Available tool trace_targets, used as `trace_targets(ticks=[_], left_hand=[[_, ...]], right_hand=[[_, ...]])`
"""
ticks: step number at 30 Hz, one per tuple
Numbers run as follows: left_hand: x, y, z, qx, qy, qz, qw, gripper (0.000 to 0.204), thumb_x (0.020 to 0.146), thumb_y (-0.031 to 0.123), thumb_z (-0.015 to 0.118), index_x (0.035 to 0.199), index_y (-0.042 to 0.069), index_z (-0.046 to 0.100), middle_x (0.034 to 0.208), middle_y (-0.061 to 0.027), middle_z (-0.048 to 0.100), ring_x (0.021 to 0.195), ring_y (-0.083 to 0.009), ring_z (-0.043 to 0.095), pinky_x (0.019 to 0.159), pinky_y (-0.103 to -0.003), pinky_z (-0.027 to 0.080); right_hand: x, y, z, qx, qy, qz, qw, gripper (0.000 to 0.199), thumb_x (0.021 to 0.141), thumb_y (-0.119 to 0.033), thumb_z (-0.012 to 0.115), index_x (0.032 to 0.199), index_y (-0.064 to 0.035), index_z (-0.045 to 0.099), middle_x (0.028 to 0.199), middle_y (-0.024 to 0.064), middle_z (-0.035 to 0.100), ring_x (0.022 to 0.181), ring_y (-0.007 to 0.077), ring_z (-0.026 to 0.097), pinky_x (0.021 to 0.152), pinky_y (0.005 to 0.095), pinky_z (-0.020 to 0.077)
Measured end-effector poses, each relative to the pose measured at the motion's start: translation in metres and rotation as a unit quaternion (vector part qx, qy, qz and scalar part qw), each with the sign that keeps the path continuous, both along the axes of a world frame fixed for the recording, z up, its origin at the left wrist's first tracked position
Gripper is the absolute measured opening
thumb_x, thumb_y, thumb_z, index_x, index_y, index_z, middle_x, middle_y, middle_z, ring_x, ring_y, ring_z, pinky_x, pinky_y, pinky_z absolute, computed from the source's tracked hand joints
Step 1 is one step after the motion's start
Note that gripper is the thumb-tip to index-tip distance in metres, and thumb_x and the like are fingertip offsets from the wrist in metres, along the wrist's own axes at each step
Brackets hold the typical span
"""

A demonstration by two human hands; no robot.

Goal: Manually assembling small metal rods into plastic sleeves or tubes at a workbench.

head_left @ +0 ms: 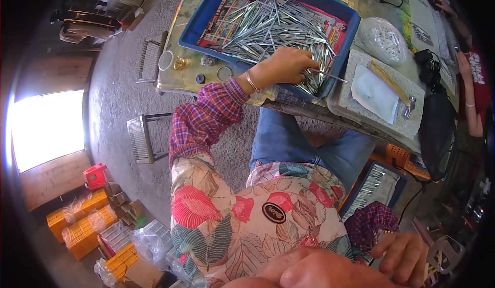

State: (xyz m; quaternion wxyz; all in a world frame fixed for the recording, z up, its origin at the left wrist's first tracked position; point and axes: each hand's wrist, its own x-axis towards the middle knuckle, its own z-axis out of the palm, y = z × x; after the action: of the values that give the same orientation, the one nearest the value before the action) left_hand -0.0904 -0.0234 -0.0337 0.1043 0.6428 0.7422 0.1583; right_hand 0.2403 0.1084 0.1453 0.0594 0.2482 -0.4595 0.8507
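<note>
Blue tray (350,33) sits on the table (178,76), heaped with slim metal pieces (273,25). Left hand (291,65), over its near right part, pinches one thin rod (330,75), tip near the speckled slab (343,94). Right hand (402,257) is near the torso, fingers curled; I cannot tell whether it grips anything.

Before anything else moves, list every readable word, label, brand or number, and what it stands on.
Dark oval badge on the floral smock: pale lettering, not copied out here.
Printed paper lining the blue tray: too small to read.
Red shirt, right edge: white lettering, too blurred.
Pale sheet, upper right: dark marks, too blurred.
</note>
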Motion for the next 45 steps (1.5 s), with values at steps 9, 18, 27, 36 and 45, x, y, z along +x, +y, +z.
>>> trace_targets(ticks=[9,18,27,36,45], left_hand=[[-0.012,-0.009,0.001,0.121,-0.057,0.039,0.99,0.014,0.068,0.015,0.068,0.081,0.012,0.067,0.076,-0.0045,0.056,0.068,-0.026,0.059,0.058,-0.036,0.047],[-0.02,-0.019,0.051,0.116,-0.303,0.206,0.923,0.013,0.071,0.01,0.072,0.084,0.006,0.069,0.062,0.0072,0.055,0.052,0.0017,0.037,0.047,-0.016,0.029],[0.044,0.003,0.092,0.023,-0.571,0.122,0.812,0.011,0.074,0.005,0.067,0.085,0.003,0.066,0.067,0.0023,0.059,0.053,-0.0005,0.045,0.046,-0.017,0.033],[0.099,0.07,0.075,-0.047,-0.492,-0.072,0.866,0.015,0.074,0.007,0.069,0.089,0.005,0.067,0.066,0.0036,0.058,0.055,-0.0009,0.043,0.048,-0.018,0.034],[0.004,0.207,0.039,0.123,-0.074,0.065,0.988,0.025,0.074,0.023,0.068,0.096,0.011,0.068,0.081,-0.0113,0.067,0.069,-0.0208,0.065,0.062,-0.032,0.05]], right_hand=[[-0.031,-0.026,-0.083,0.072,-0.361,-0.268,0.89,0.025,0.087,-0.006,0.047,0.103,0.0064,0.06,0.088,0.0138,0.063,0.082,0.0213,0.062,0.078,0.0329,0.0481],[-0.041,-0.025,-0.158,0.072,-0.413,-0.233,0.878,0.027,0.085,0.0,0.048,0.11,0.0026,0.059,0.082,0.0025,0.056,0.08,0.0125,0.055,0.075,0.0238,0.0437],[-0.059,-0.027,-0.166,0.162,-0.284,-0.351,0.877,0.027,0.086,0.004,0.045,0.11,0.0024,0.058,0.086,0.0024,0.057,0.078,0.0094,0.052,0.072,0.0212,0.0422],[-0.041,-0.025,-0.16,-0.07,-0.345,-0.336,0.874,0.018,0.091,-0.014,0.054,0.102,-0.0002,0.057,0.08,0.0003,0.055,0.068,0.0068,0.05,0.061,0.0198,0.0406],[-0.008,-0.009,-0.193,-0.427,-0.321,-0.179,0.826,0.016,0.091,-0.022,0.05,0.095,-0.0061,0.051,0.067,-0.0036,0.041,0.056,0.0062,0.036,0.053,0.0206,0.032]])
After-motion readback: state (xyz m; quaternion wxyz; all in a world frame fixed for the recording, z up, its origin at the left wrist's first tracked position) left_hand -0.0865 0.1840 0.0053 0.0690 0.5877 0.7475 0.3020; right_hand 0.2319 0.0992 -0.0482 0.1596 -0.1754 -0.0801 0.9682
